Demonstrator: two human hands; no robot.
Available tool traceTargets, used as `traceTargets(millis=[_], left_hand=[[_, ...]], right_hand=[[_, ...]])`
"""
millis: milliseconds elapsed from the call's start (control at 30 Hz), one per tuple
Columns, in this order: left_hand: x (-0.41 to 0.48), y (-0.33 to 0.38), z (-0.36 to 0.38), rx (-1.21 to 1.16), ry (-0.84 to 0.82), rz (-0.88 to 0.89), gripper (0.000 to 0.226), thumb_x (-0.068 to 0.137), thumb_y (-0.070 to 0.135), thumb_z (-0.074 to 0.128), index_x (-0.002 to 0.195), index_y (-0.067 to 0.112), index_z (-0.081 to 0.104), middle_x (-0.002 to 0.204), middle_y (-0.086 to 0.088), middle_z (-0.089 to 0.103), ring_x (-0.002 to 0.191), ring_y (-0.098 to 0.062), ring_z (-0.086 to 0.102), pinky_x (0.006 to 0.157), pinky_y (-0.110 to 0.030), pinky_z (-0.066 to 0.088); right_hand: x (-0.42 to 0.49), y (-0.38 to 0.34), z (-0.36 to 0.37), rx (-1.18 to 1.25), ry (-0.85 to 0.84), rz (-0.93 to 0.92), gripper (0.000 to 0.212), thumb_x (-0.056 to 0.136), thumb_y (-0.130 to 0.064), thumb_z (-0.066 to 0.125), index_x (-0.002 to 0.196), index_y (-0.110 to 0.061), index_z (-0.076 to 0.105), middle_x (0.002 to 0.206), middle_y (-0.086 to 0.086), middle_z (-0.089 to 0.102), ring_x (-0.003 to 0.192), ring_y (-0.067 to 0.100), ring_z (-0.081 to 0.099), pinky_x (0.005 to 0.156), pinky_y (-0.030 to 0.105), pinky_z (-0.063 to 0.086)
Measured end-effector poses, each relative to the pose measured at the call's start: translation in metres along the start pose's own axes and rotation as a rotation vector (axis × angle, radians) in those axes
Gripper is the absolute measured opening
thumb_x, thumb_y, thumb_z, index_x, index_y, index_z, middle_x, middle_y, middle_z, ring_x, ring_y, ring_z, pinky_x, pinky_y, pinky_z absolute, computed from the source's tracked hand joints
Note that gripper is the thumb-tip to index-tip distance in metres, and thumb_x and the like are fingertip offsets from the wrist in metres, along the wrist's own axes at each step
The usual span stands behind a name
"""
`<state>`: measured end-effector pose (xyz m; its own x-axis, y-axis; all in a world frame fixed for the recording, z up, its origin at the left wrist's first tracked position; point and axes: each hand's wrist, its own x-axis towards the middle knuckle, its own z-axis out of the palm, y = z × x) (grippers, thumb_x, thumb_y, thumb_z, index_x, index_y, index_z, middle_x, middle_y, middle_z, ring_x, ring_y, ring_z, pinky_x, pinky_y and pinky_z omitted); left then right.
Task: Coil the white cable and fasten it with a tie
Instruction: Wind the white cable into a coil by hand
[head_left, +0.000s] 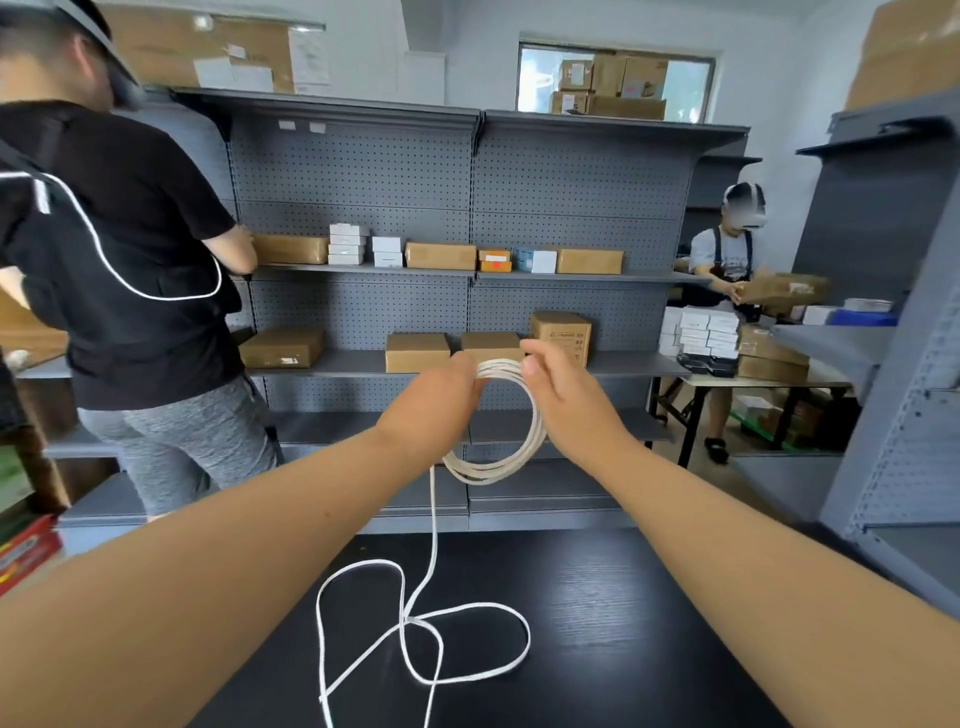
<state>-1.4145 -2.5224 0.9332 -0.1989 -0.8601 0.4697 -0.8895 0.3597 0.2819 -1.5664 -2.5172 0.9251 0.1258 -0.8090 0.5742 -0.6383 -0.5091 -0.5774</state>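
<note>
Grey shelves (363, 171) stand behind our black table (623, 623). Our left hand (441, 395) grips the white cable (488, 470) coil, our right hand (566, 395) pinches its top. Loose cable drops below our left hand, near us.

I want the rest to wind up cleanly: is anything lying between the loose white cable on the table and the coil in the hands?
Nothing visible does. The loose cable rises freely from the black table to the coil; it only crosses itself.
</note>
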Motion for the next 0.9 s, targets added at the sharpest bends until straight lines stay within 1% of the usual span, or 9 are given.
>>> traceTargets(millis=[67, 167, 300, 400, 467, 533, 733, 833, 900], left_hand=[[-0.001, 0.006, 0.003, 0.03, -0.017, 0.005, 0.019, 0.1, 0.025, 0.035, 0.087, 0.01, 0.035, 0.059, -0.002, 0.042, 0.063, -0.029, 0.048, 0.056, -0.032, 0.033], [-0.005, 0.013, 0.006, 0.014, -0.054, 0.017, 0.019, 0.099, 0.025, 0.038, 0.087, 0.011, 0.036, 0.059, 0.001, 0.04, 0.061, -0.026, 0.045, 0.056, -0.031, 0.031], [-0.014, 0.012, 0.009, -0.206, -0.185, -0.002, 0.023, 0.095, 0.033, 0.047, 0.083, 0.013, 0.045, 0.068, 0.001, 0.049, 0.065, -0.015, 0.047, 0.056, -0.028, 0.03], [-0.021, 0.004, 0.006, -0.597, -0.385, -0.131, 0.021, 0.091, 0.034, 0.055, 0.09, 0.013, 0.057, 0.087, -0.005, 0.058, 0.082, -0.017, 0.053, 0.077, -0.026, 0.042], [-0.025, 0.001, 0.004, -0.785, -0.492, -0.196, 0.012, 0.09, 0.023, 0.059, 0.097, 0.014, 0.06, 0.094, -0.003, 0.059, 0.092, -0.015, 0.056, 0.092, -0.028, 0.045], [-0.027, 0.001, 0.003, -0.847, -0.528, -0.214, 0.005, 0.089, 0.012, 0.059, 0.094, 0.014, 0.06, 0.089, -0.002, 0.058, 0.087, -0.013, 0.057, 0.09, -0.026, 0.047], [-0.032, -0.001, 0.011, -0.871, -0.226, -0.246, 0.003, 0.085, 0.019, 0.066, 0.085, 0.016, 0.064, 0.083, -0.001, 0.064, 0.083, -0.014, 0.057, 0.087, -0.03, 0.045], [-0.038, 0.001, 0.021, -0.818, -0.067, -0.219, 0.012, 0.09, 0.031, 0.058, 0.083, 0.021, 0.061, 0.082, 0.008, 0.064, 0.069, -0.002, 0.051, 0.07, -0.022, 0.039], [-0.042, 0.002, 0.028, -0.852, 0.007, -0.238, 0.02, 0.093, 0.036, 0.05, 0.083, 0.021, 0.057, 0.081, 0.01, 0.066, 0.07, -0.006, 0.053, 0.072, -0.026, 0.041]], right_hand=[[-0.002, 0.0, -0.001, -0.015, -0.086, -0.009, 0.036, 0.1, -0.027, 0.032, 0.131, -0.013, 0.045, 0.129, 0.005, 0.052, 0.12, 0.02, 0.047, 0.093, 0.026, 0.034], [-0.006, 0.003, -0.003, -0.073, -0.112, 0.006, 0.031, 0.101, -0.023, 0.028, 0.111, -0.008, 0.054, 0.1, 0.006, 0.052, 0.096, 0.023, 0.054, 0.084, 0.033, 0.041], [-0.012, 0.01, -0.007, -0.212, -0.127, -0.045, 0.03, 0.101, -0.022, 0.028, 0.091, -0.006, 0.052, 0.089, 0.008, 0.048, 0.084, 0.024, 0.047, 0.073, 0.036, 0.036], [-0.016, 0.016, -0.015, -0.257, -0.143, -0.077, 0.033, 0.1, -0.023, 0.029, 0.097, -0.003, 0.054, 0.092, 0.009, 0.051, 0.086, 0.025, 0.05, 0.073, 0.035, 0.036], [-0.018, 0.019, -0.019, -0.269, -0.161, -0.103, 0.03, 0.1, -0.024, 0.029, 0.097, -0.005, 0.053, 0.092, 0.007, 0.05, 0.086, 0.024, 0.05, 0.074, 0.035, 0.037], [-0.02, 0.019, -0.02, -0.282, -0.171, -0.133, 0.029, 0.1, -0.024, 0.03, 0.098, -0.006, 0.053, 0.093, 0.005, 0.048, 0.085, 0.024, 0.05, 0.076, 0.036, 0.039], [-0.024, 0.012, -0.017, -0.248, -0.043, -0.143, 0.028, 0.1, -0.02, 0.032, 0.102, -0.003, 0.054, 0.096, 0.006, 0.045, 0.081, 0.02, 0.044, 0.071, 0.032, 0.032], [-0.025, 0.008, -0.007, -0.179, 0.08, -0.119, 0.028, 0.099, -0.018, 0.034, 0.103, -0.001, 0.055, 0.097, 0.008, 0.047, 0.082, 0.02, 0.044, 0.071, 0.031, 0.032], [-0.024, 0.005, 0.001, -0.106, 0.169, -0.091, 0.026, 0.099, -0.017, 0.035, 0.102, -0.002, 0.056, 0.095, 0.004, 0.046, 0.082, 0.017, 0.042, 0.068, 0.024, 0.025]])
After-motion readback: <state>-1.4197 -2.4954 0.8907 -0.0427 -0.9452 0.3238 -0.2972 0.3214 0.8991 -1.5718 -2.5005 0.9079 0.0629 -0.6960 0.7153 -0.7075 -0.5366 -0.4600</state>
